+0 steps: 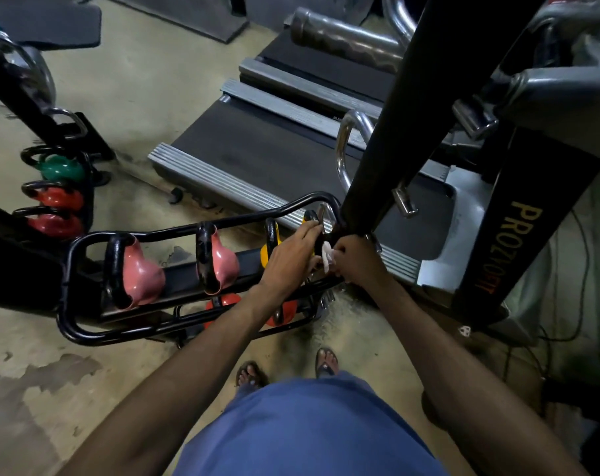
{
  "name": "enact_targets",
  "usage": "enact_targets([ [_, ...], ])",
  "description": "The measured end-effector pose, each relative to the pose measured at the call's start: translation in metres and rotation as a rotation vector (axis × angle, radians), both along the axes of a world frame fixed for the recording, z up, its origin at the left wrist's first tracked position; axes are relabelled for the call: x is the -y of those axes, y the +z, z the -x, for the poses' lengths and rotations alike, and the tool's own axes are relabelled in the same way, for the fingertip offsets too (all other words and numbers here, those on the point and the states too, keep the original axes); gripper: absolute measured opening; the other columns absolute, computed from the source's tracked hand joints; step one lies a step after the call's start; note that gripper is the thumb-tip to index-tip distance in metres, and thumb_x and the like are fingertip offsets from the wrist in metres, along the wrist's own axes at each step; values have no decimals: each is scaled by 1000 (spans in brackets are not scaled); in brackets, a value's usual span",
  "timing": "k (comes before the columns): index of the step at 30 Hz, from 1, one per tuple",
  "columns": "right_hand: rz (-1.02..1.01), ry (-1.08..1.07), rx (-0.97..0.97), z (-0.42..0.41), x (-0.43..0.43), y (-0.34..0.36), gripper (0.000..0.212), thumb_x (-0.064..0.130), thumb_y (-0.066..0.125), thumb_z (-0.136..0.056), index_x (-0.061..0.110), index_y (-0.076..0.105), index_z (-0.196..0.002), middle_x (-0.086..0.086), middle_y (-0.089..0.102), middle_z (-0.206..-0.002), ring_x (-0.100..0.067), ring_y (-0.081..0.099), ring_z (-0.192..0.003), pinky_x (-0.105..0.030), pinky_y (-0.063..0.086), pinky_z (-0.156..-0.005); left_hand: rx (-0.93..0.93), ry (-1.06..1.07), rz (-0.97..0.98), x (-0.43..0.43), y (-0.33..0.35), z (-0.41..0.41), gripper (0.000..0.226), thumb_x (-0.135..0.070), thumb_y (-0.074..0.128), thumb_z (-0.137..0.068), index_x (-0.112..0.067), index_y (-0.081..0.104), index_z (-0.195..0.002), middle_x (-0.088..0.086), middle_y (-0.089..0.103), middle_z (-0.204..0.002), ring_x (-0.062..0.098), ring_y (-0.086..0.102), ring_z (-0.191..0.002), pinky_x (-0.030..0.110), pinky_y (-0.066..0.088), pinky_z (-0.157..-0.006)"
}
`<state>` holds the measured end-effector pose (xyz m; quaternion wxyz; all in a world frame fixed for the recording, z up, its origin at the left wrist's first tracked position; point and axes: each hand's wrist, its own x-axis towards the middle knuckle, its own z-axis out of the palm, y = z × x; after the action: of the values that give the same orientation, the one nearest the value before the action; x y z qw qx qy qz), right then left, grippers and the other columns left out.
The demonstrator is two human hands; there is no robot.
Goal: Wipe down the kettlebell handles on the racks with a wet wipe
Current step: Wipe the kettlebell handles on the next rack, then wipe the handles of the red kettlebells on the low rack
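A black tube rack [85,334] in front of me carries two pink kettlebells [142,274] [221,261] and two yellow ones. My left hand [290,259] grips the black handle of the rightmost yellow kettlebell [309,218], whose body it mostly covers. My right hand [355,257] holds a crumpled white wet wipe [327,258] against that same handle. The other yellow kettlebell [270,249] stands just left of my left hand. Orange-red kettlebells [223,302] sit on the lower shelf, partly hidden by my left forearm.
A thick black post [394,125] rises just behind my right hand. Treadmills [257,146] lie beyond the rack. A second rack at far left holds a green kettlebell [60,166] and red ones [56,197]. My sandalled feet [288,367] stand on the stained concrete floor.
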<state>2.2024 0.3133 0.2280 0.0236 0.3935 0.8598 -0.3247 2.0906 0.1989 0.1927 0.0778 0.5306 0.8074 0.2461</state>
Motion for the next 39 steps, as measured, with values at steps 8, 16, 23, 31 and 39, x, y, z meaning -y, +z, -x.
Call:
enact_targets([
  [8, 352, -290, -289, -43, 58, 20, 13, 22, 64, -94, 20, 74, -87, -7, 74, -78, -31, 73, -77, -53, 61, -69, 636, 165, -254, 48, 27, -22, 28, -28, 60, -97, -17, 71, -121, -4, 73, -113, 6, 68, -103, 29, 55, -90],
  [16, 484, -274, -340, -74, 120, 10, 21, 25, 58, -93, 10, 71, -85, -15, 69, -79, -29, 67, -73, -55, 58, -68, 1171, 278, -207, 136, 25, -61, 10, -14, 73, -90, -5, 73, -93, 12, 73, -85, 14, 66, -77, 30, 52, -68],
  [23, 987, -297, -389, -93, 181, -14, 23, 28, 70, -96, 6, 67, -102, -18, 68, -85, -24, 68, -75, -37, 59, -62, 1274, 557, -315, 203, 8, -113, 13, -8, 69, -92, 4, 69, -96, 15, 71, -86, 20, 66, -79, 28, 53, -70],
  [31, 1190, -297, -337, -115, 241, -49, 13, 16, 74, -93, 4, 69, -98, -17, 67, -90, -30, 64, -86, -36, 57, -67, 1453, 723, -311, 274, -23, -141, 13, -18, 66, -94, -9, 68, -85, 18, 66, -90, 23, 61, -77, 33, 50, -70],
  [39, 1179, -275, -310, -87, 297, -120, 38, 2, 71, -85, -5, 60, -121, -25, 68, -109, -33, 73, -92, -40, 60, -69, 1265, 612, -200, 335, -86, -112, 16, -6, 74, -88, 2, 70, -101, 15, 73, -94, 16, 65, -80, 27, 51, -67],
])
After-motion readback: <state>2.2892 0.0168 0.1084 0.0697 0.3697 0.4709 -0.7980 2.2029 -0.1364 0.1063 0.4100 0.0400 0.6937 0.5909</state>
